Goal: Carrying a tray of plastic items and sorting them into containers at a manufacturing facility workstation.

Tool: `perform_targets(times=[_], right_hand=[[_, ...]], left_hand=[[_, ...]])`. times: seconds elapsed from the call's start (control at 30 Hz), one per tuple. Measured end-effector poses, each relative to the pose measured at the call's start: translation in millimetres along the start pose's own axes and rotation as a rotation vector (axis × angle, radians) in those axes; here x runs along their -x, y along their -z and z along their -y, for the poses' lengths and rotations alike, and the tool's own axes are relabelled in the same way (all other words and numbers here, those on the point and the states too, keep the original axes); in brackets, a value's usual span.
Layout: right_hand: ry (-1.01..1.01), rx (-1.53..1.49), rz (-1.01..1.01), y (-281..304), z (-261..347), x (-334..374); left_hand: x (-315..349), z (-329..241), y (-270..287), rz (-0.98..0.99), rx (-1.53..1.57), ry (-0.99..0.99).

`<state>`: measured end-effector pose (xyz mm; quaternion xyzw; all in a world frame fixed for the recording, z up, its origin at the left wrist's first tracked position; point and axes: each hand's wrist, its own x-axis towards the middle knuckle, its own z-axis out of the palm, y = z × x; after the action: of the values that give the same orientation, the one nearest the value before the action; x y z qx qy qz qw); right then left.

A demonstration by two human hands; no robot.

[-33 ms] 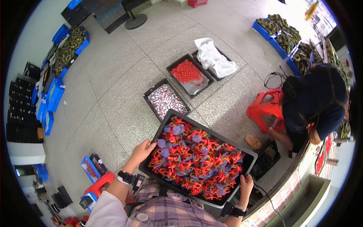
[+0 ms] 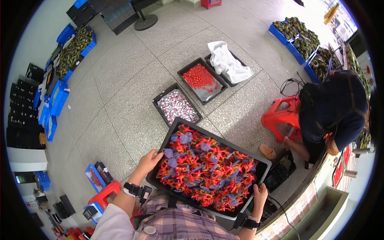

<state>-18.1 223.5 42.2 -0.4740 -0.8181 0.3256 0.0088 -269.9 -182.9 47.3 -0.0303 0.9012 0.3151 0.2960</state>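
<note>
A black rectangular tray (image 2: 259, 158) is held in front of my body, tilted across the view. Small red, orange and purple-blue plastic pieces (image 2: 208, 172) lie heaped in it; their exact kind is too small to tell. My left hand (image 2: 149, 161) grips the tray's left end, thumb over the rim. At the right end, my right hand (image 2: 260, 193) is closed on the edge in the same way. The fingers beneath the tray are hidden. Both wrists wear black straps with small devices.
On the floor ahead stand trays of white-and-pink pieces (image 2: 176, 106) and red pieces (image 2: 199, 77), plus one under white cloth (image 2: 228, 64). At right, a person in dark clothes (image 2: 334, 110) bends by a red stool (image 2: 276, 116) and a workbench. Blue crates (image 2: 56, 102) line the left.
</note>
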Motion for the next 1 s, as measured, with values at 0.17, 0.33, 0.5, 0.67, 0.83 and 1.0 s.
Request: perform_targets(times=[0.17,0.33,0.5,0.67,0.83,1.0], right_hand=[[0.137,0.061,0.034,-20,30,-21],[0.292,0.045,0.054,-32,51,-37],[0.243,0.017,0.2,-11,47,-49],[0.315,-0.026,0.21,0,52,-68],[0.348,-0.003,0.352,18,146,-22],[0.421,-0.07,0.292,-13,214,4]], left_hand=[[37,74,-8,-0.127,0.084,0.081],[67,72,5,-0.217,0.152,0.101],[126,44,-9,-0.392,0.045,0.188],[173,-36,16,-0.556,0.075,0.183],[204,-5,96,-0.711,0.166,0.136],[200,38,151,-0.755,0.27,0.054]])
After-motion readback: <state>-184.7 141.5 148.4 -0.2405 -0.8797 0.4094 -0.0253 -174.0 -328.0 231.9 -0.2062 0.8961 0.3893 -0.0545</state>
